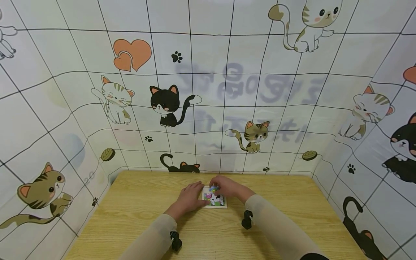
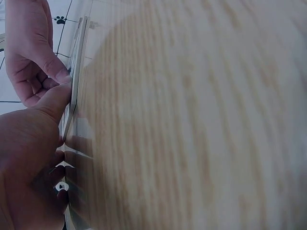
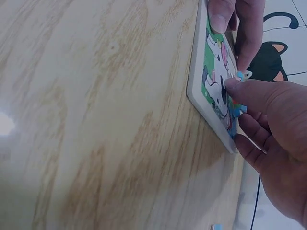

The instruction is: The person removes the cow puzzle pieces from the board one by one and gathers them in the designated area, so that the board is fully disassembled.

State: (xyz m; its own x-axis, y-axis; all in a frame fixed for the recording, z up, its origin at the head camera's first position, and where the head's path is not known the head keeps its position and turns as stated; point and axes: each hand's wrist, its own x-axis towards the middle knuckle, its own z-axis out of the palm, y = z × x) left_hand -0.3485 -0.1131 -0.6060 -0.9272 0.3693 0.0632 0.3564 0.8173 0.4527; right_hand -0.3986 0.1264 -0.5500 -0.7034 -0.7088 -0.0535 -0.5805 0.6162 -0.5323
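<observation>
A small jigsaw puzzle board (image 1: 218, 206) with a cow picture and a pale border lies flat on the table. My left hand (image 1: 190, 198) rests along its left side, fingers extended toward the far corner and thumb (image 3: 219, 23) pressing on the picture. With thumb and fingertips, my right hand (image 1: 227, 187) pinches a blue puzzle piece (image 3: 242, 109) at the board's far part. Knobbed edges of that piece stick up from the picture in the right wrist view. From the left wrist, the board (image 2: 76, 91) appears edge-on, and the picture is hidden.
The wooden table (image 1: 136, 209) meets a cat-printed, grid-lined cloth (image 1: 208, 151) at its back and sides. A small bluish bit (image 3: 217, 226) lies at the lower edge of the right wrist view. Dark devices (image 1: 175, 241) are strapped at both sleeve cuffs.
</observation>
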